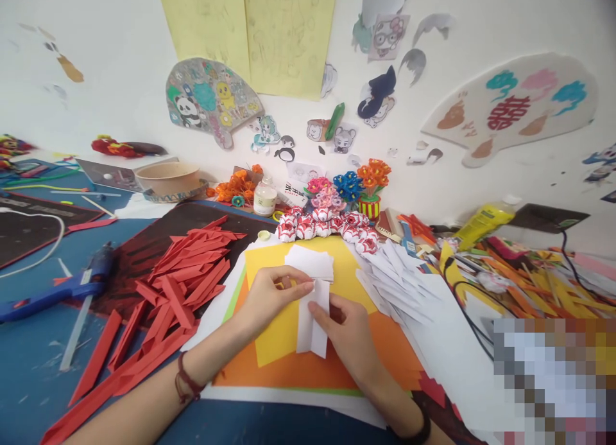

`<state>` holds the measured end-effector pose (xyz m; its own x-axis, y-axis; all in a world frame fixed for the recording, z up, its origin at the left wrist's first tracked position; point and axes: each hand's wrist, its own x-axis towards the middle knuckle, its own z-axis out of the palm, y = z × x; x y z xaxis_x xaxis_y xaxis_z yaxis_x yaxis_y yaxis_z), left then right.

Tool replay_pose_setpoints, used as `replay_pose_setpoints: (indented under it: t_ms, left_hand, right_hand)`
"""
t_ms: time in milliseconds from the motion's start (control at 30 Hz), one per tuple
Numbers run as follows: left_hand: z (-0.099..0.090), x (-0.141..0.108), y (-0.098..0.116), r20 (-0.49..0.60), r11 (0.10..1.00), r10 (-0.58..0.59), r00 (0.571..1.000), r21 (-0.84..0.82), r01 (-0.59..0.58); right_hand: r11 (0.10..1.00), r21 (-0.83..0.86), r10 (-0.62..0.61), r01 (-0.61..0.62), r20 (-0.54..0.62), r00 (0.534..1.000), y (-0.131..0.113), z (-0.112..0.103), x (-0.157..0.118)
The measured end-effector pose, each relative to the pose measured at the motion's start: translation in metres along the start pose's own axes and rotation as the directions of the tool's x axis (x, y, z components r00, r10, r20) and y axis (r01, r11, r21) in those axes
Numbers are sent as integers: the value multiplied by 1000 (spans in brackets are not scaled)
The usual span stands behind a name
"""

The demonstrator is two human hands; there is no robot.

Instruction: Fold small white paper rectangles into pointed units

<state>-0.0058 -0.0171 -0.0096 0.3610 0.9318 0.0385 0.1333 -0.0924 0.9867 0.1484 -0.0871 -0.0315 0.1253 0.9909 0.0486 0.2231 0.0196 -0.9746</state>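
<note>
A narrow white paper strip (312, 323), creased along its length, is held upright between both hands over yellow and orange sheets. My left hand (274, 297) pinches its upper end between thumb and fingers. Lower down, my right hand (349, 332) grips the strip's right edge, thumb in front and fingers partly hidden behind. Just beyond the strip lies a small stack of white paper pieces (308, 260). Beneath everything are a yellow sheet (274, 329) and an orange sheet (394, 342).
Folded red paper strips (178, 291) heap on the left, beside a blue glue gun (91, 281). Folded white strips (397, 278) lie to the right. Red-and-white folded paper pieces (325, 226) and colourful flowers (349, 187) line the back. A yellow bottle (486, 221) leans at the right.
</note>
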Motion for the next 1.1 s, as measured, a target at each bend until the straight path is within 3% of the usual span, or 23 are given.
replay_pose_setpoints:
  t_ms: [233, 767, 1000, 1100]
  left_hand:
    - [0, 3, -8, 73, 987, -113, 991, -103, 120]
    - [-1, -2, -3, 90, 984, -96, 991, -143, 109]
    - [1, -3, -3, 138, 950, -121, 983, -272, 155]
    - [0, -1, -4, 140, 977, -81, 987, -187, 107]
  right_hand:
    - [1000, -18, -8, 8, -1, 1000, 0, 0, 1]
    - [999, 38, 8, -9, 24, 1000, 2, 0, 2]
    - [996, 85, -17, 13, 48, 999, -4, 0, 1]
    - [996, 89, 0, -5, 55, 998, -4, -1, 1]
